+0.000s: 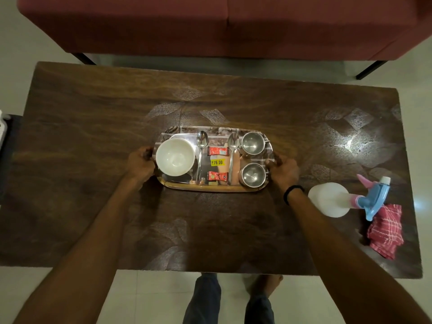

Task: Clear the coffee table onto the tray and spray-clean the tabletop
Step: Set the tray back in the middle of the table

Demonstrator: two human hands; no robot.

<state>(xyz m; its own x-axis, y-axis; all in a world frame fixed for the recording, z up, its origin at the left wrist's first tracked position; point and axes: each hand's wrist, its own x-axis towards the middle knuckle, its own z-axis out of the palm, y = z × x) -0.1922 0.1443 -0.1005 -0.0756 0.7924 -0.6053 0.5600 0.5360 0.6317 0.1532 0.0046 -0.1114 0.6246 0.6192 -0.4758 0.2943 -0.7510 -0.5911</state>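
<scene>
— Dark wood coffee table, centre: the left hand grips one end of the loaded tray.
— Loaded with?
— White bowl, spoons, sachets, steel cups; the right hand grips the other end. Stiff tray, loose and probably sliding load, so it wants lifting level by both ends. Spray bottle sits further right.

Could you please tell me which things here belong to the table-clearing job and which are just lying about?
Part of the job: tray, held at its ends by the left hand and right hand; on it, white bowl, two spoons, two steel cups, two red sachets; off the tray, spray bottle and checked cloth; coffee table.
Just there: maroon sofa, tiled floor.
</scene>
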